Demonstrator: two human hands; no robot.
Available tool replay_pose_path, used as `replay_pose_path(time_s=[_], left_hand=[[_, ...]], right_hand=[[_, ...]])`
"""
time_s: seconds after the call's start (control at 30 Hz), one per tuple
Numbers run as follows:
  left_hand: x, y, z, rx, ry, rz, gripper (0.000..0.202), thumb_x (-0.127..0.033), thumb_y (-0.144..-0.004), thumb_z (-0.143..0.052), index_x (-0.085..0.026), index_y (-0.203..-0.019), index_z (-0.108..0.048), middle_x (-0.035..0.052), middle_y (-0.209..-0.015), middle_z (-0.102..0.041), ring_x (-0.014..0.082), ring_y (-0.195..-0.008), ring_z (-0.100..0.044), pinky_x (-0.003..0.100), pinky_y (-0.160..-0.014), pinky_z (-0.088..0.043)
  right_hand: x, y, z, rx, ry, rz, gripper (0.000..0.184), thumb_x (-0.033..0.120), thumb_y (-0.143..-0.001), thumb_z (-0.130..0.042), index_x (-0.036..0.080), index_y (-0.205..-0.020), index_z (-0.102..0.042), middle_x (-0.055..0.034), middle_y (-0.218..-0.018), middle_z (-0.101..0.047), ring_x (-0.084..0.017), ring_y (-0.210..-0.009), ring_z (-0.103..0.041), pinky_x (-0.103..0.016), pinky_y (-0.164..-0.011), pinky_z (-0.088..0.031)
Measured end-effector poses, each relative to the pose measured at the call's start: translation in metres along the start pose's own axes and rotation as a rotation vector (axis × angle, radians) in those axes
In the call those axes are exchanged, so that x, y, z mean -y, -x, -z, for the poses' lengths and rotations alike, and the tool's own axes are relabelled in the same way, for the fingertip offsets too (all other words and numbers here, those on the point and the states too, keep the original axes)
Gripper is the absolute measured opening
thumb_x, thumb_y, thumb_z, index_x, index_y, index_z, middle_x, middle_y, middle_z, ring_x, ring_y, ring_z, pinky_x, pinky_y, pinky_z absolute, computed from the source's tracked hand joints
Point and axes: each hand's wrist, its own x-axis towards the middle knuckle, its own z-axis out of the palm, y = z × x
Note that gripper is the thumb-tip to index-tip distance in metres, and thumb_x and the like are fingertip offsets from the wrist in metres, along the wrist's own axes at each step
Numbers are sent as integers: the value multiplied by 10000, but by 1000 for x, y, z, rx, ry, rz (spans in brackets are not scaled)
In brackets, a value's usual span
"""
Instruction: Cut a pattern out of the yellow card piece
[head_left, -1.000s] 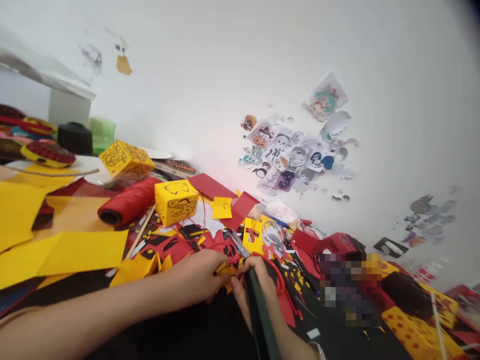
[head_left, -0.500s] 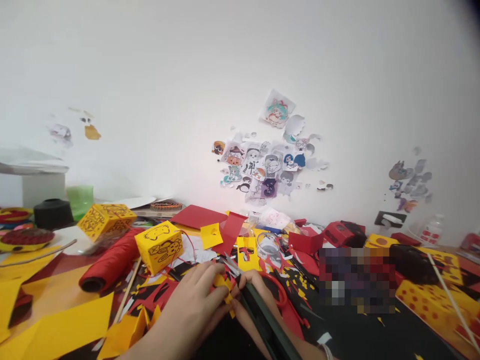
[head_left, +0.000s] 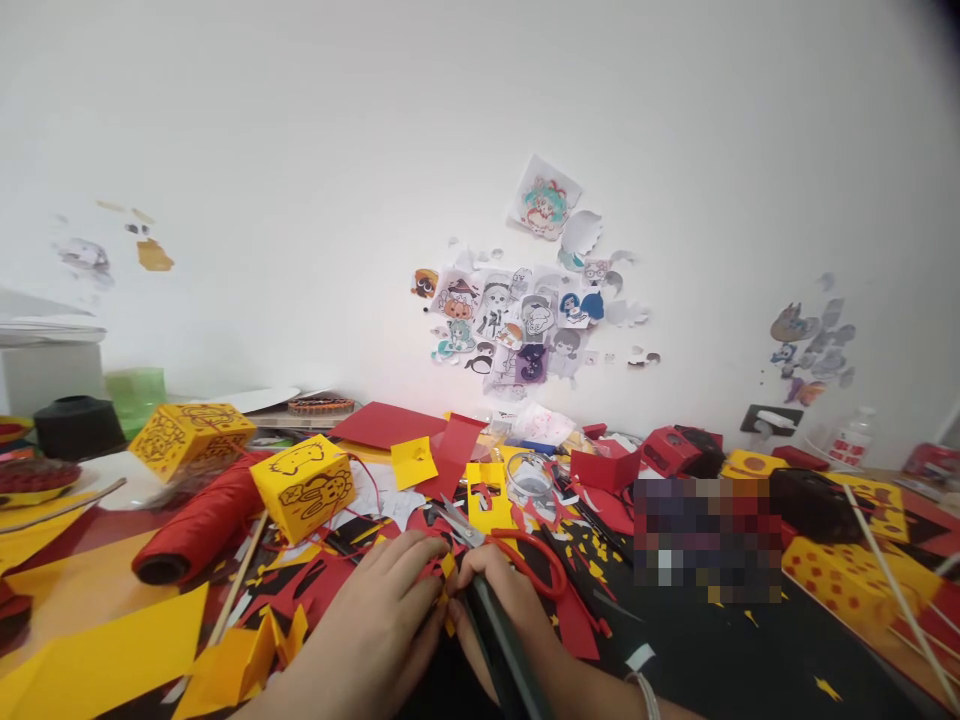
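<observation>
Now less yellow paper point(head_left: 448, 566) shows; left hand point(head_left: 391, 610) pinches it, right hand point(head_left: 523, 608) clasps a dark tool point(head_left: 504, 645); green container's point(head_left: 136, 396) contents unclear.

The small piece of yellow paper point(head_left: 449, 566) is mostly hidden between the fingers of my left hand point(head_left: 394, 600) and right hand point(head_left: 506, 590); the long dark-green tool point(head_left: 499, 635) slants from my right hand toward me, narrow and smooth-sided.
</observation>
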Motion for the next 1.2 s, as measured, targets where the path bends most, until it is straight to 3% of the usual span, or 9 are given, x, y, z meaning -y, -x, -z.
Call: replay_pose_path(time_s=[0.27,0.43,0.53,0.67,0.83,0.93,1.03,1.2], left_hand=[[15,11,-32,-126,-136,-96,233,-68,-690,-418,-192,-701,-614,59,-924,-674,223,-901,-575,354,-734,-496],[15,13,-34,-56,-116,-87,229,-74,-702,-423,-204,-765,-601,62,-954,-652,225,-932,-563,357,-770,-483],[12,7,-20,37,14,41,205,-120,-765,-400,-210,-760,-584,66,-1008,-614,201,-931,-555,321,-783,-472],[8,-3,-4,100,246,430,266,-339,-827,-378,-194,-675,-541,73,-913,-573,193,-846,-555,305,-746,-462],[1,-6,-10,300,728,758,330,-479,-725,-430,-179,-638,-539,-5,-595,-533,151,-545,-510,261,-527,-409],[-1,-6,-15,306,947,961,398,-542,-646,-478,-156,-695,-557,-43,-519,-500,100,-410,-427,224,-430,-330],[0,-6,-16,238,992,1022,414,-551,-588,-535,-149,-685,-560,-55,-500,-494,86,-395,-413,215,-425,-320],[-2,-8,-10,150,884,935,315,-485,-599,-563,-171,-608,-550,-49,-499,-506,120,-482,-469,225,-468,-359]], right_hand=[[-10,1,-5,52,24,16,179,92,-684,-479,232,-776,-415,50,-638,-517,-110,-547,-517,-191,-497,-414],[-10,1,-8,27,-6,-18,205,67,-643,-466,233,-747,-407,63,-612,-506,-102,-518,-502,-182,-477,-397],[-8,-1,-7,-41,-50,-57,189,83,-643,-452,229,-754,-410,50,-633,-517,-108,-513,-498,-200,-479,-403],[-9,-4,-4,-85,-213,-107,171,127,-703,-477,229,-805,-384,23,-718,-527,-121,-571,-511,-234,-532,-440],[-6,-4,2,-89,-439,-141,160,184,-788,-488,250,-854,-358,13,-790,-509,-134,-663,-527,-259,-600,-466],[-2,-3,5,-66,-482,-145,164,171,-806,-473,266,-877,-360,13,-804,-521,-138,-670,-527,-266,-609,-464],[0,-4,5,-84,-463,-134,168,172,-798,-476,268,-873,-361,11,-800,-539,-145,-670,-530,-274,-616,-461],[-5,-4,1,-62,-429,-136,203,171,-742,-512,248,-851,-359,15,-777,-541,-144,-662,-543,-276,-614,-471]])
